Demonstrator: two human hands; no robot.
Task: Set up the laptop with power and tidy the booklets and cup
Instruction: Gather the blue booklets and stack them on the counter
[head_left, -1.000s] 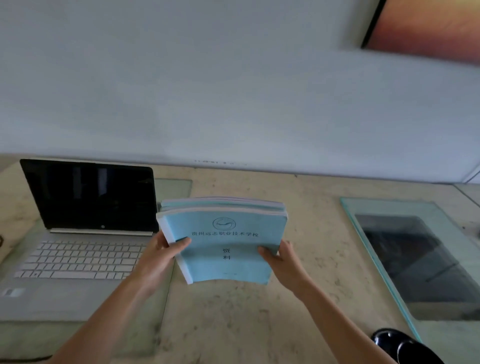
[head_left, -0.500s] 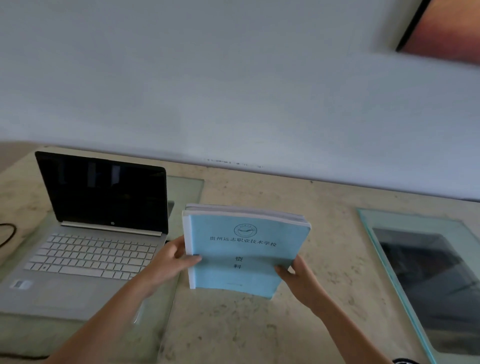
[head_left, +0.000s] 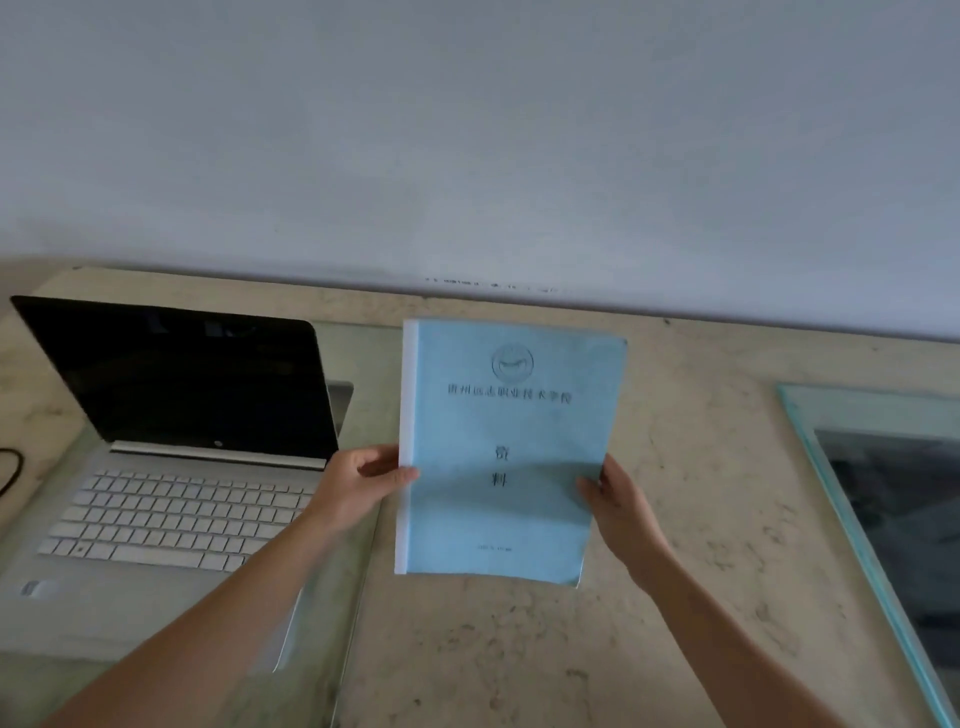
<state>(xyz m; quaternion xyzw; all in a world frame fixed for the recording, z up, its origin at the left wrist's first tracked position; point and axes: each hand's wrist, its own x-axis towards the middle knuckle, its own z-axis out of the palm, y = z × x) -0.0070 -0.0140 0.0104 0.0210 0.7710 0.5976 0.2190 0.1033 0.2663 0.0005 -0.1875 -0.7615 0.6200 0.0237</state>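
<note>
**Both hands on the blue booklets, cover facing me**

Two-handed grip here. My left hand (head_left: 358, 483) pinches the booklets (head_left: 509, 447) at the spine edge, with the thumb flat on the front cover and the other fingers curled round behind. My right hand (head_left: 618, 504) does the same on the opposite edge: thumb on the front, the rest tucked behind where I can't see them.

The booklets stand upright over the beige mottled table (head_left: 701, 467), between the laptop (head_left: 171, 467) on my left and a glass sheet (head_left: 810, 415) on my right. They're just beside the laptop's screen. Can't tell if the bottom edge touches the table.

Looks-wise:
- pale blue cover with a white strip down the spine side
- round emblem up top with a line of dark characters under it
- two bigger characters down the middle
- tiny print near the bottom, too blurry to read

From this angle I can't count how many are in the stack.

The laptop is open with a black screen, silver body and white keys, and it sits on its own glass pane (head_left: 363, 353). A dark cable (head_left: 13, 467) loops at the far left edge.
</note>
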